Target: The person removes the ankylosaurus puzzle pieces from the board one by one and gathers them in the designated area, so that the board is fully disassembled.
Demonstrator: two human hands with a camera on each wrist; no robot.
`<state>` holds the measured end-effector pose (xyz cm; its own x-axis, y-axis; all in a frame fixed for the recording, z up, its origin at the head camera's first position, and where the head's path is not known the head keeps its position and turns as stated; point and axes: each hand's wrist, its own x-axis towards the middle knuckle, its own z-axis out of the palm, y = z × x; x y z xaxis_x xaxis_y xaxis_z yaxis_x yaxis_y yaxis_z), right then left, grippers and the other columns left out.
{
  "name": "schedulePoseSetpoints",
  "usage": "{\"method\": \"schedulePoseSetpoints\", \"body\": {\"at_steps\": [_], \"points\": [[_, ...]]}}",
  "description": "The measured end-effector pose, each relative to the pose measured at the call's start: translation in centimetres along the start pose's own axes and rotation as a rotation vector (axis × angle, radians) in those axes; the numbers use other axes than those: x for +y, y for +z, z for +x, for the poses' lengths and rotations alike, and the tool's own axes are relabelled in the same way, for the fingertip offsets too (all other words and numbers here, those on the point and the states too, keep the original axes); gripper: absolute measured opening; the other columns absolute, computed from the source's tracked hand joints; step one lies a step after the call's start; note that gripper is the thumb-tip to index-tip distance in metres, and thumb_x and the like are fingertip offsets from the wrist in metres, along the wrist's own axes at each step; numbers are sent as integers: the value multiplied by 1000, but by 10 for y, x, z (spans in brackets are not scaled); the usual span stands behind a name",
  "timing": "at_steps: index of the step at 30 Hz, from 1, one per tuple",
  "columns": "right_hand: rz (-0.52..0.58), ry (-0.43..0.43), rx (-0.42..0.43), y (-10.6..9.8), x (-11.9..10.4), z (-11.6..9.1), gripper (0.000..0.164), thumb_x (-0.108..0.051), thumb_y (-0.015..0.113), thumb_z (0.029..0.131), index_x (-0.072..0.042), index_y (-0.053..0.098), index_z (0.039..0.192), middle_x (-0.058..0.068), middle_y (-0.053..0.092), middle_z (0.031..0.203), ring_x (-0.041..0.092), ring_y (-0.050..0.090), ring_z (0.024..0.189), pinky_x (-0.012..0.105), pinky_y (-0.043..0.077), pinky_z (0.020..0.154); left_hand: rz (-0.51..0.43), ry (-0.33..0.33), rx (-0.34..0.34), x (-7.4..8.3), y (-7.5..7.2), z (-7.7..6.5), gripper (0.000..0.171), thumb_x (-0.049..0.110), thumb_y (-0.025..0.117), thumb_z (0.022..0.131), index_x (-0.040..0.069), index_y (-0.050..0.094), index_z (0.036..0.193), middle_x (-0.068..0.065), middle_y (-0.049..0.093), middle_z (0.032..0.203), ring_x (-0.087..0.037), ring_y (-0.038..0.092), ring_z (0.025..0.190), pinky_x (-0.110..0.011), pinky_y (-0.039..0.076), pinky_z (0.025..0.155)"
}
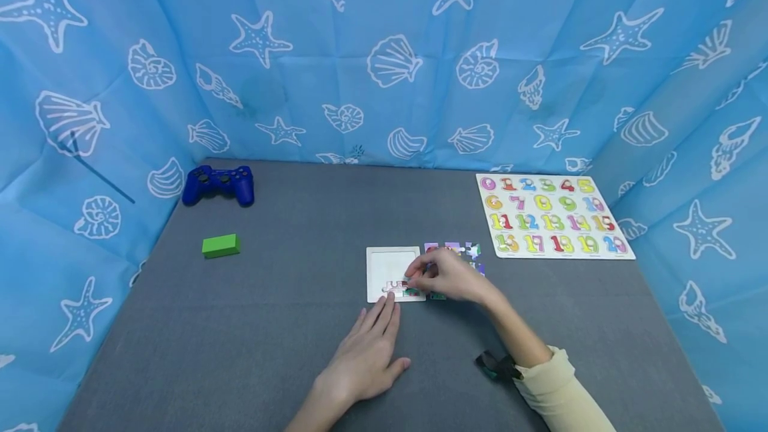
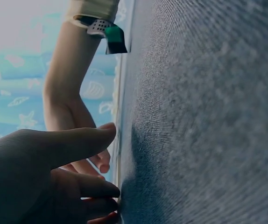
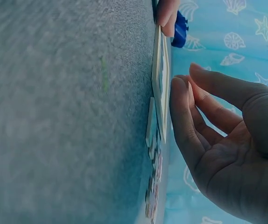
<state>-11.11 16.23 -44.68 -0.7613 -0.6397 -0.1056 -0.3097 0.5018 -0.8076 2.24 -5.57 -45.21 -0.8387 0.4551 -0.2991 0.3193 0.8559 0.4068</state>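
A small white square puzzle tray (image 1: 371, 273) lies on the grey table, with a few jigsaw pieces (image 1: 411, 292) along its lower inside edge. My left hand (image 1: 367, 360) lies flat below it, straight fingertips at the tray's near edge. Over the tray's right side is my right hand (image 1: 447, 275), its fingers bent. In the right wrist view a gap shows between thumb and index finger, and no piece is visible between them. Loose colourful jigsaw pieces (image 1: 473, 250) lie right of the tray, partly hidden by the right hand.
A number puzzle board (image 1: 555, 217) lies at the back right. A blue game controller (image 1: 219, 185) sits at the back left, with a green block (image 1: 221, 246) nearer. Blue curtains (image 1: 396, 112) with shell prints border the table's back and sides.
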Motion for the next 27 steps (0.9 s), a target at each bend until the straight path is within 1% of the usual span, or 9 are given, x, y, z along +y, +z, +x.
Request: {"method": "schedulePoseSetpoints", "body": {"at_steps": [4,9,13,17,19,22,27], "points": [[-4,-8,-16,1,0,6,12,-10,79,99,-2,81,108,6,78,88,7,63,68,20,54,66,-7,2,-8,0,-1,0,92,50,69,105,7,25,173,-9,12,185,-26,15,173,-58,27,136],[4,-6,-46,2,-2,16,13,-10,77,100,-3,81,110,7,79,89,9,64,68,20,52,64,5,22,-16,3,-1,0,90,50,67,106,8,26,173,-8,14,185,-26,14,173,-59,28,136],[5,0,-73,3,-4,23,12,-10,77,100,-3,81,109,8,81,92,9,65,69,21,53,63,27,30,-46,7,-3,3,89,52,65,107,9,25,174,-7,12,185,-24,13,173,-56,27,136],[14,24,-114,5,-5,31,11,-11,76,101,-4,82,108,7,80,89,9,65,70,21,54,64,47,33,-55,11,-3,9,89,54,65,106,10,25,174,-7,12,185,-25,13,173,-55,27,137],[25,37,-138,6,-5,34,11,-10,76,101,-4,82,108,7,80,88,8,65,70,20,55,65,55,34,-49,13,-3,10,89,54,65,106,10,26,174,-7,13,185,-25,14,173,-55,27,137],[40,31,-168,8,-2,37,11,-8,75,102,-2,82,108,8,81,87,9,67,70,20,56,65,70,40,-26,14,-2,12,89,54,66,106,9,29,173,-7,16,185,-26,18,172,-55,29,136],[23,24,-184,10,-1,41,9,-8,77,101,-3,83,105,7,80,84,7,64,67,18,54,63,98,58,15,14,0,13,87,52,68,104,8,33,171,-7,21,184,-29,24,170,-56,32,134]]}}
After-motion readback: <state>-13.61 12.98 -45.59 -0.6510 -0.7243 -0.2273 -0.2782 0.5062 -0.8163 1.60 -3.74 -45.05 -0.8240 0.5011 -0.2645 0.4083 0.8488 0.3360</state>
